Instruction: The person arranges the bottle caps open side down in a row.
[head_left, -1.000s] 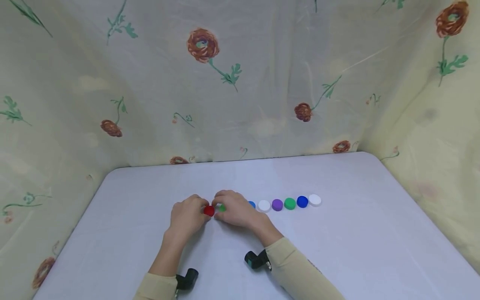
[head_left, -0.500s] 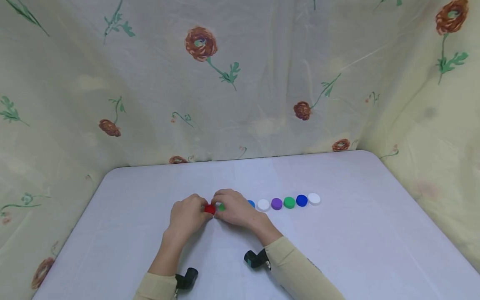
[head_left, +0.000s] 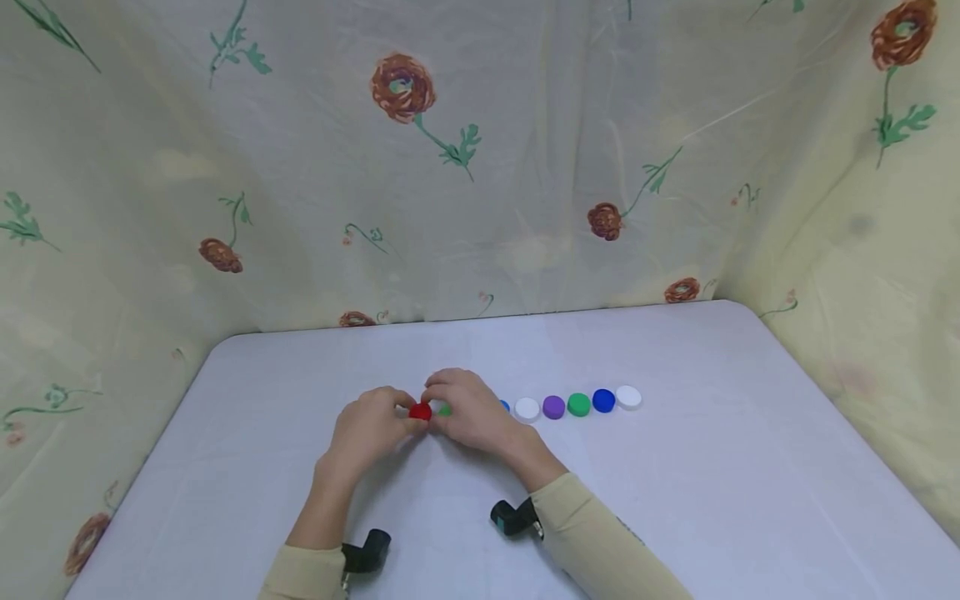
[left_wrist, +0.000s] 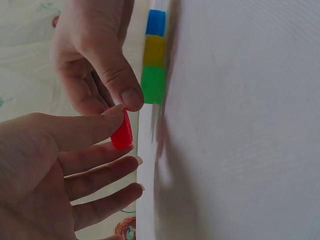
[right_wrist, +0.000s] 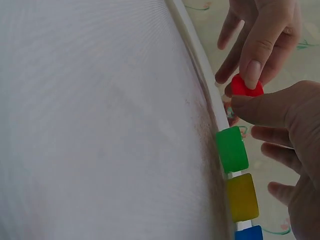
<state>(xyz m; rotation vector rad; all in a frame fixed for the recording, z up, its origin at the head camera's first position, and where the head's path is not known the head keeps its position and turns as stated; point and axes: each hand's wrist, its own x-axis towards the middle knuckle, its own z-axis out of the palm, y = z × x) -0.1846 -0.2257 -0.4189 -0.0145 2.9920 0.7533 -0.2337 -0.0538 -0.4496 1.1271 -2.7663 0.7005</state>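
Left hand pinches a red bottle cap between thumb and index finger, its other fingers spread loosely. From the other side the right hand has its thumb and a fingertip at the same cap. In the left wrist view the red cap is held on edge, raised over the table. A green cap stands just below the right thumb in the right wrist view, followed by a yellow cap and a blue cap. In the head view the right hand hides the yellow one.
The row of caps runs on to the right: a white cap, a purple cap, a second green cap, a dark blue cap and another white cap. Flowered cloth hangs behind the white table.
Both hands have risen slightly, and the red cap has come up between them, away from its earlier spot beside the green cap. The left forearm has shifted a little left. The row stays put.
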